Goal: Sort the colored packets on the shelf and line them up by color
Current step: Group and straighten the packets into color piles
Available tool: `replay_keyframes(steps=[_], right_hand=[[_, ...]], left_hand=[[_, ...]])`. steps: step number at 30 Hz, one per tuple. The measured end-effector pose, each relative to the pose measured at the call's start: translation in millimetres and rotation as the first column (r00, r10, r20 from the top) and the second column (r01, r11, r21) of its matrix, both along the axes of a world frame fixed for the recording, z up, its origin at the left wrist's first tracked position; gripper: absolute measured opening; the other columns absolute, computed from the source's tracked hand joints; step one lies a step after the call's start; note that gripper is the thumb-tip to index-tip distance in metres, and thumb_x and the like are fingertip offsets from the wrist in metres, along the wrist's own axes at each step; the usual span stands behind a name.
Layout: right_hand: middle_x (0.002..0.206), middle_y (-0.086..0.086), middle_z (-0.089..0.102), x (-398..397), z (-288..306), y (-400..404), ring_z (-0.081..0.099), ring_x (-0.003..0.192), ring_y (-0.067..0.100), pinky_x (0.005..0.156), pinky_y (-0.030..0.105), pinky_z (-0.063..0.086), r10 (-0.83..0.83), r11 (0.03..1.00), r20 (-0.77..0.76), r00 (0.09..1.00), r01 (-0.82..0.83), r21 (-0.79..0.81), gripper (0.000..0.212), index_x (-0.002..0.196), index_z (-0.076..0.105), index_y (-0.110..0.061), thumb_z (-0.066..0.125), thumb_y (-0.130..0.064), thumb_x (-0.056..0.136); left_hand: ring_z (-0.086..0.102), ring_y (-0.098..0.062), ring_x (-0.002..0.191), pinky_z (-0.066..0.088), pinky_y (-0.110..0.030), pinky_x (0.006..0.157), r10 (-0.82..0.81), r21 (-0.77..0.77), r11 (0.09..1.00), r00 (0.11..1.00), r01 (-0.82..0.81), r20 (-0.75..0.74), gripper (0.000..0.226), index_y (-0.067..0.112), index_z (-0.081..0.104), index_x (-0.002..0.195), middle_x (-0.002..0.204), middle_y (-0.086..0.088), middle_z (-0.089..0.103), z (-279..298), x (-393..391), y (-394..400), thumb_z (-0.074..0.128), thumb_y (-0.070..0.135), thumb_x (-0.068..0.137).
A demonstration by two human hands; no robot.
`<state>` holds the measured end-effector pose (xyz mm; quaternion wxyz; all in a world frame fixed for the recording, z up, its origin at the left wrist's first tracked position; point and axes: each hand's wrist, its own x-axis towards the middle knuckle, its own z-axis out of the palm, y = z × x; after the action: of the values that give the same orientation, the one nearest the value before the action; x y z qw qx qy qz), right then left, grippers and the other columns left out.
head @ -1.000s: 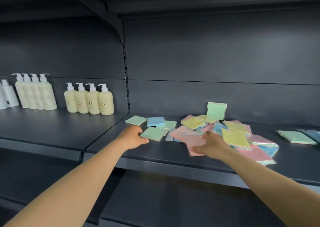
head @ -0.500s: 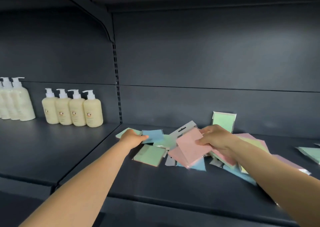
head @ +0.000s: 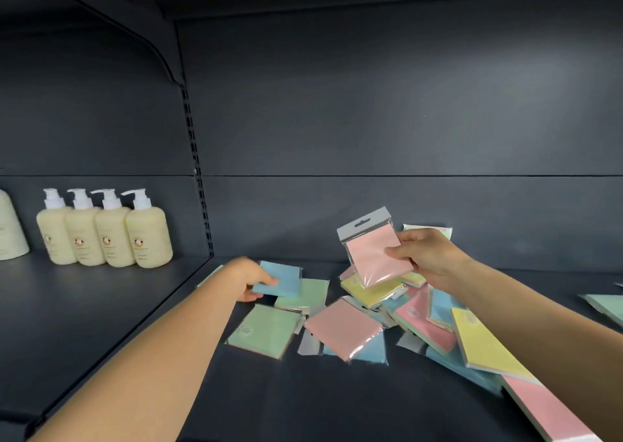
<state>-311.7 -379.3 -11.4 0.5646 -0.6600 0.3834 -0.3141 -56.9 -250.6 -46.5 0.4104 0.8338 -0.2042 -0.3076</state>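
A: Packets, coloured, lie in a loose heap on the dark shelf (head: 303, 401). Grip first?

B: Right hand (head: 428, 259) holds a pink packet (head: 371, 256) clear of the pile, raised and tilted. Thumb on its front face near the right edge, fingers curled behind. A firm pinch, nothing slack about it.

A: And the packet itself?

B: Square pink pad in a clear sleeve, with a grey hang-tab on top that has a slot cut in it. The plastic shines at the lower corner.

A: Left hand (head: 247, 278)?

B: Low on the shelf, at the left of the heap. It pinches a blue packet (head: 281, 278) by its near left corner, thumb on top, fingers below. The blue packet overlaps a green packet (head: 305, 295) lying behind it.

A: The rest of the pile?

B: Another green packet (head: 264, 330) lies flat in front of the left hand, a round label on its face. Beside it to the right a second pink packet (head: 344, 332) rests across a blue one (head: 372, 350). A yellow packet (head: 371, 291) sits just beneath the raised pink one. Further right more pink, blue and yellow packets overlap, partly hidden under the right forearm. Colours are mixed throughout.

A: Anything off the heap?

B: Four cream pump bottles (head: 104, 229) stand in a row on the neighbouring shelf bay to the left, well apart from the packets.
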Motion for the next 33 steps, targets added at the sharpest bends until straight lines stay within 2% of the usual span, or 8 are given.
replay_keyframes(steps=[2, 5, 9, 17, 22, 25, 29, 33], right_hand=[[0.085, 0.009, 0.069, -9.9, 1.5, -2.4, 0.063, 0.085, 0.027, 0.093, 0.042, 0.049, -0.018, 1.0, 0.014, 1.0, 0.018, 0.006, 0.013, 0.085, 0.067, -0.006, 0.064, 0.006, 0.082], [0.078, 0.01, 0.066, -32.8, 9.5, 4.3, 0.062, 0.067, 0.022, 0.062, 0.026, 0.054, -0.025, 1.0, 0.068, 0.997, 0.023, 0.02, 0.013, 0.086, 0.065, -0.001, 0.06, 0.01, 0.083], [0.076, 0.008, 0.064, -74.5, 19.5, 19.2, 0.061, 0.051, 0.01, 0.046, 0.016, 0.048, -0.086, 0.996, 0.146, 0.986, 0.089, -0.012, 0.023, 0.103, 0.064, 0.002, 0.065, 0.008, 0.08], [0.062, 0.006, 0.062, -190.6, 21.8, 85.7, 0.052, 0.04, 0.008, 0.051, 0.021, 0.048, -0.16, 0.986, 0.196, 0.968, 0.166, -0.017, 0.021, 0.1, 0.067, 0.001, 0.067, 0.006, 0.08], [0.088, 0.013, 0.068, -273.7, 12.4, 113.0, 0.062, 0.062, 0.015, 0.049, 0.012, 0.047, -0.248, 0.963, 0.212, 0.945, 0.264, -0.049, 0.023, 0.1, 0.067, 0.0, 0.069, 0.007, 0.078], [0.094, 0.014, 0.07, -320.9, 6.5, 121.4, 0.063, 0.067, 0.013, 0.061, 0.017, 0.049, -0.29, 0.952, 0.184, 0.939, 0.304, -0.047, 0.026, 0.103, 0.068, 0.0, 0.071, 0.003, 0.078], [0.086, 0.008, 0.067, -380.1, 4.9, 128.4, 0.054, 0.048, 0.001, 0.045, 0.008, 0.039, -0.324, 0.939, 0.176, 0.93, 0.339, -0.061, 0.023, 0.101, 0.068, -0.004, 0.07, 0.002, 0.079], [0.078, 0.0, 0.067, -432.4, 4.9, 117.8, 0.057, 0.063, 0.008, 0.063, 0.017, 0.045, -0.376, 0.918, 0.173, 0.91, 0.391, -0.062, 0.016, 0.08, 0.068, -0.016, 0.072, -0.001, 0.078]], left_hand=[[0.059, -0.029, 0.097, 0.052, -0.032, 0.072, 0.045, -0.163, 0.985, 0.996, -0.057, -0.08, 0.034, 0.001, 0.046, 0.111, 0.105, -0.017, 0.057, 7.0, -6.3, 2.7, 0.066, -0.003, 0.083], [0.057, -0.034, 0.102, 0.051, -0.037, 0.075, 0.102, -0.358, 0.923, 0.988, -0.138, -0.118, 0.022, 0.003, 0.041, 0.091, 0.119, -0.022, 0.052, 23.2, -21.9, 7.8, 0.058, -0.01, 0.085], [0.059, -0.034, 0.105, 0.051, -0.035, 0.072, 0.074, -0.523, 0.834, 0.975, -0.175, -0.208, 0.031, 0.0, 0.045, 0.111, 0.127, -0.022, 0.053, 42.2, -59.7, 16.7, 0.058, -0.008, 0.085], [0.06, -0.026, 0.098, 0.046, -0.031, 0.083, -0.125, -0.589, 0.808, 0.978, 0.004, -0.165, 0.025, 0.002, 0.057, 0.106, 0.119, -0.018, 0.062, 54.0, -198.5, 58.0, 0.064, -0.006, 0.083], [0.062, -0.016, 0.077, 0.05, -0.029, 0.077, -0.208, -0.656, 0.755, 0.953, 0.015, -0.218, 0.016, 0.01, 0.055, 0.086, 0.109, -0.013, 0.063, 39.4, -290.8, 77.6, 0.064, -0.003, 0.084], [0.061, -0.014, 0.077, 0.05, -0.023, 0.062, -0.254, -0.635, 0.771, 0.935, 0.042, -0.248, 0.016, 0.009, 0.056, 0.094, 0.105, -0.009, 0.063, 31.7, -342.0, 80.2, 0.062, -0.003, 0.086], [0.062, -0.02, 0.088, 0.051, -0.029, 0.072, -0.301, -0.612, 0.785, 0.924, 0.098, -0.238, 0.024, 0.006, 0.056, 0.105, 0.113, -0.01, 0.063, 32.6, -396.3, 69.1, 0.063, -0.004, 0.084], [0.062, -0.017, 0.08, 0.052, -0.029, 0.068, -0.328, -0.625, 0.769, 0.92, 0.13, -0.212, 0.021, 0.01, 0.056, 0.098, 0.107, -0.009, 0.063, 38.0, -444.7, 48.4, 0.063, -0.004, 0.084]])
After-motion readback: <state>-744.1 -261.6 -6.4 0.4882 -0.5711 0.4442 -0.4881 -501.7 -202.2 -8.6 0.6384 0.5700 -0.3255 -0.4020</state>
